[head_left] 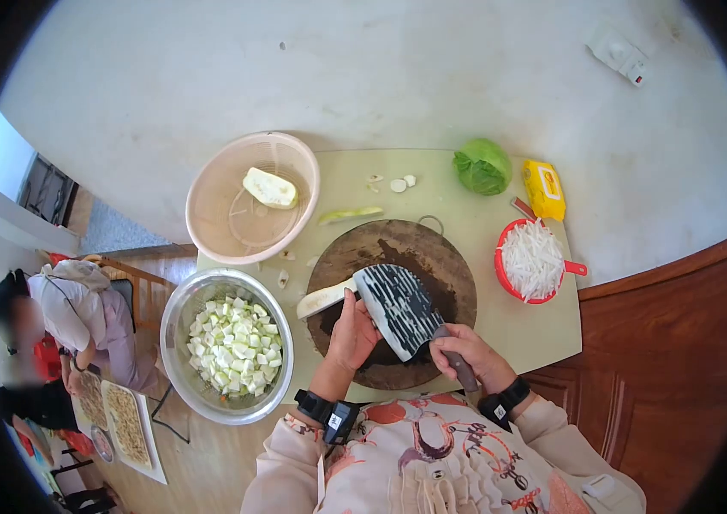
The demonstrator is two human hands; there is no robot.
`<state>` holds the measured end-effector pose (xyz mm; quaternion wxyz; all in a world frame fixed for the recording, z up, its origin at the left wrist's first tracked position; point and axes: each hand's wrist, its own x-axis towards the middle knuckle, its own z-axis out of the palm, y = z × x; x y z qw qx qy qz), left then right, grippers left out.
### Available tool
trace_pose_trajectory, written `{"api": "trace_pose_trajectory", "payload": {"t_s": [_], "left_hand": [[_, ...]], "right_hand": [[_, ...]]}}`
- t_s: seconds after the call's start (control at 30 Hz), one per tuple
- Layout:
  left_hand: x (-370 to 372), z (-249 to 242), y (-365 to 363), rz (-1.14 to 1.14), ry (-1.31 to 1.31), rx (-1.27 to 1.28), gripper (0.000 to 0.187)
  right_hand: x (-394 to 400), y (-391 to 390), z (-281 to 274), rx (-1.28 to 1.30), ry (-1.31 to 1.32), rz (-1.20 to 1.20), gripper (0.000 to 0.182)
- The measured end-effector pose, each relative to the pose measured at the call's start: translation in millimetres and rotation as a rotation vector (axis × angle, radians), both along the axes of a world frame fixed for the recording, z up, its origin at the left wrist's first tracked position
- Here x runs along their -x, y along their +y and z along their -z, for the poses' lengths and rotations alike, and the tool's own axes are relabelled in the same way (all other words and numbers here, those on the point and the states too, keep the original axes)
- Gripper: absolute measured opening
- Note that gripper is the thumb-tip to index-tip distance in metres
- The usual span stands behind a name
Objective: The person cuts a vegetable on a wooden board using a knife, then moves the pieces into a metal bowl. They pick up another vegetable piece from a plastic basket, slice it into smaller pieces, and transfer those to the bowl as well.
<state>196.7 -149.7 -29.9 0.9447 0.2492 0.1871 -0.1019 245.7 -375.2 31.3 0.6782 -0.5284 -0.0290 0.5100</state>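
Observation:
My right hand (473, 356) is wrapped around the brown handle of a broad cleaver (399, 310). Its dark, pale-streaked blade is tilted above a round wooden chopping board (440, 257). At the blade's left edge, my left hand (353, 334) is closed at a long piece of pale gourd (325, 299), thumb against it; some of its fingers are hidden by the blade. The piece reaches over the board's left rim. To the left, a metal colander (286, 360) holds many diced pale-green cubes (235, 347).
A pink plastic basket (201, 214) holds a larger gourd piece (270, 188). A green peel strip (351, 215), a cabbage (482, 167), a yellow packet (543, 190) and a red strainer of white shreds (531, 259) surround the board. People sit at the far left near trays (128, 424).

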Motion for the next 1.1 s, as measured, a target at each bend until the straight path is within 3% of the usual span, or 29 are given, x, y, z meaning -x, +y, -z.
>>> {"api": "trace_pose_trajectory", "payload": {"t_s": [0.07, 0.23, 0.4, 0.47, 0.6, 0.67, 0.87, 0.93, 1.0, 1.07, 1.1], "left_hand": [[-0.1, -2.5, -3.0, -0.094, 0.043, 0.078, 0.066], [8.3, 15.4, -2.8, -0.222, 0.259, 0.015, 0.048], [6.7, 30.5, 7.6, -0.189, 0.163, -0.086, 0.045], [-0.6, 20.0, 5.1, -0.091, 0.161, -0.349, 0.041], [-18.0, 13.6, -6.3, -0.037, 0.140, -0.483, 0.033], [-32.8, 10.6, -10.4, 0.091, 0.071, -0.742, 0.029], [-45.4, -14.3, -12.9, 0.011, -0.010, -0.614, 0.020], [-32.9, -36.5, 11.6, -0.050, -0.050, -0.790, 0.018], [-10.1, -55.2, 44.0, -0.299, 0.016, -0.979, 0.014], [18.9, -58.1, 85.1, -0.526, -0.002, -1.253, 0.015], [36.2, -51.4, 112.0, -0.494, -0.037, -1.794, 0.020]], "right_hand": [[3.1, 0.9, 13.0, -0.074, 0.145, -0.020, 0.023], [15.6, -1.7, 9.9, -0.002, 0.164, 0.057, 0.023], [16.1, -37.8, 12.7, 0.062, 0.096, 0.189, 0.020], [14.1, -57.9, 18.0, 0.165, 0.034, 0.243, 0.020], [18.5, -73.4, 8.6, 0.253, -0.057, 0.349, 0.017], [20.3, -76.2, 9.0, 0.279, -0.076, 0.353, 0.017], [18.3, -75.7, 7.7, 0.357, -0.206, 0.269, 0.015], [13.4, -75.8, 8.5, 0.410, -0.274, 0.208, 0.015], [8.1, -71.2, 0.8, 0.586, -0.475, 0.027, 0.021], [5.2, -67.2, -0.8, 0.589, -0.486, -0.007, 0.025], [3.7, -65.4, -0.3, 0.599, -0.500, -0.038, 0.029]]}}
